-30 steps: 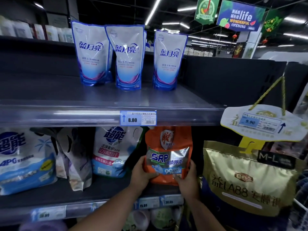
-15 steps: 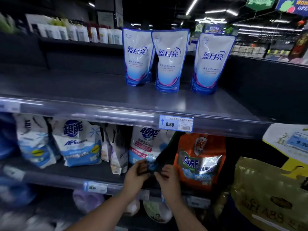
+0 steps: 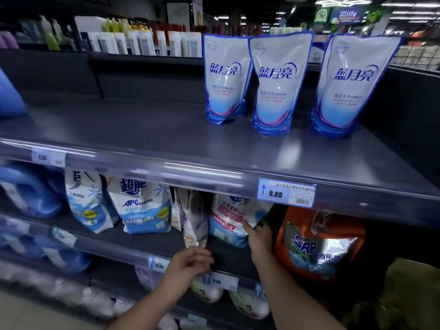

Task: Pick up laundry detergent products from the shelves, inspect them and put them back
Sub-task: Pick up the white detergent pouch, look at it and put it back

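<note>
Our right hand (image 3: 260, 238), thumb and fingers curled round the right edge of the white-and-pink detergent pouch (image 3: 228, 222) standing on the middle shelf (image 3: 147, 245), beside the orange pouch (image 3: 319, 244), our left hand (image 3: 190, 263) lower, fingers loosely curled, holding nothing

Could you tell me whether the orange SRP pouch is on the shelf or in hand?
On the shelf: the orange plastic SRP pouch stands upright there; the right hand grips the neighbouring white-and-blue pouch instead.

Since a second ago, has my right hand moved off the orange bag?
Yes. The right hand left the orange bag and went leftward; it now grips the white pouch beside it.
</note>
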`<state>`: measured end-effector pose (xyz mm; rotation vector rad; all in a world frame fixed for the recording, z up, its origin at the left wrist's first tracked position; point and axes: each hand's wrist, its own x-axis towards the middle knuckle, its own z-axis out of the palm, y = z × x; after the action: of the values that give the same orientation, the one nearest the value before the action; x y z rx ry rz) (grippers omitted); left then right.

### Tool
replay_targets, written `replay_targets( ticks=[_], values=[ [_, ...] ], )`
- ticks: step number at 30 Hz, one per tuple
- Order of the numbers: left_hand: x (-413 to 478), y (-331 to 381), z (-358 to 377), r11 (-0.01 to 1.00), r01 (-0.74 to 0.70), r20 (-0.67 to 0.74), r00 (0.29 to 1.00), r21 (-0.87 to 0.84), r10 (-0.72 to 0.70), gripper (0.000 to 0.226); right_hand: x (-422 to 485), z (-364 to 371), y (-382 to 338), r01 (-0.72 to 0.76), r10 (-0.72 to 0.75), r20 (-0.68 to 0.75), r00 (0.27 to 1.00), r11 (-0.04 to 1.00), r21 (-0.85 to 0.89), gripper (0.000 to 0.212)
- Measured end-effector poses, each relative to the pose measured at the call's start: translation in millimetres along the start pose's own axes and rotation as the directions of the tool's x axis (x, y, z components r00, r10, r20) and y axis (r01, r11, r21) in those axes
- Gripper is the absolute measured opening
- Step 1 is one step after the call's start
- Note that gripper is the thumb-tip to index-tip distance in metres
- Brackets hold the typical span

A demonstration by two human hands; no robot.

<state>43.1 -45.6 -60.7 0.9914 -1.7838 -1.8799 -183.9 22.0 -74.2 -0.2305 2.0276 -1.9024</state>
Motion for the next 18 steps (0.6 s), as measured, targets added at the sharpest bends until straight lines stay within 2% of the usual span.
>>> replay_targets(
  ticks=[2,6,11,15,18],
  values=[
    [1.6,-1.2,-3.7,1.0,0.005,-0.022,1.0,-0.015,-0.005,0.028,-5.5,1.6,-0.9,-0.029,0.03,-0.033,0.999,0.999,0.034,0.032],
    [6.0,-1.2,-11.6,0.999,-0.02,-0.053,0.998,-0.037,0.018,0.031,-19.2,1.4,-1.6,-0.009,0.008,-0.101,0.995,1.0,-0.014,0.019],
    [12.4,13.9,-21.7,0.993,-0.115,-0.03,0.993,0.003,0.115,0.045,-34.9,-10.5,-4.9,0.021,-0.03,-0.133,0.991,0.997,-0.07,0.018],
    [12.9,14.2,-25.0,0.984,-0.159,0.017,0.987,0.078,0.158,0.056,-51.4,-27.0,-4.3,0.003,-0.008,-0.089,0.996,0.998,-0.06,0.026],
    [3.5,13.2,-21.4,0.982,-0.176,0.055,0.984,0.075,0.172,0.066,-74.1,-39.2,-9.3,-0.01,0.007,-0.066,0.998,0.999,-0.041,0.014]
  ],
)
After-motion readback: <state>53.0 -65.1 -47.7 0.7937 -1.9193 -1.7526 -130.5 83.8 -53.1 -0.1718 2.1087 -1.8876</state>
